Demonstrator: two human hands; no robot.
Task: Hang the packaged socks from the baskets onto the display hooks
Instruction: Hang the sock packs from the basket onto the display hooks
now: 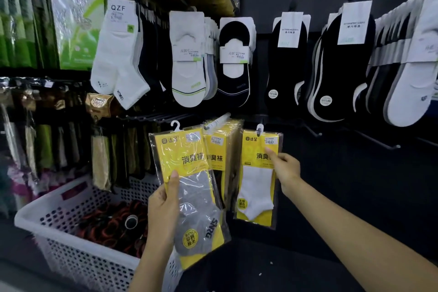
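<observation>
step: my guess, getting the white pack (257,178) onto a peg, with the grey pack (194,187) next
right grip (284,168): pinching the white pack at its right edge, thumb on the front, fingers behind
left grip (163,199): holding the grey pack by its left edge, thumb on the front, pack tilted, above the basket's right end
white pack place: up at the lower peg row, just right of the hung packs (215,149)
hanger (260,129): white plastic loop on top of the white pack; can't tell if it's on a peg
grey pack place: in front of the hung packs and overlapping them, its own loop free in the air
how to do well: I'd hold the pack upright, line the loop up with the peg tip, push straight back and let go only once it hangs by itself
risk: the film is slick and I'm pinching one edge, so the pack may swing or twist off the tip
spare peg (314,130): bare, right of the white pack
basket (54,199): white, perforated, lower left
basket contents (111,223): dark bundles with red edges and one round black-and-white thing; can't tell what they are
</observation>
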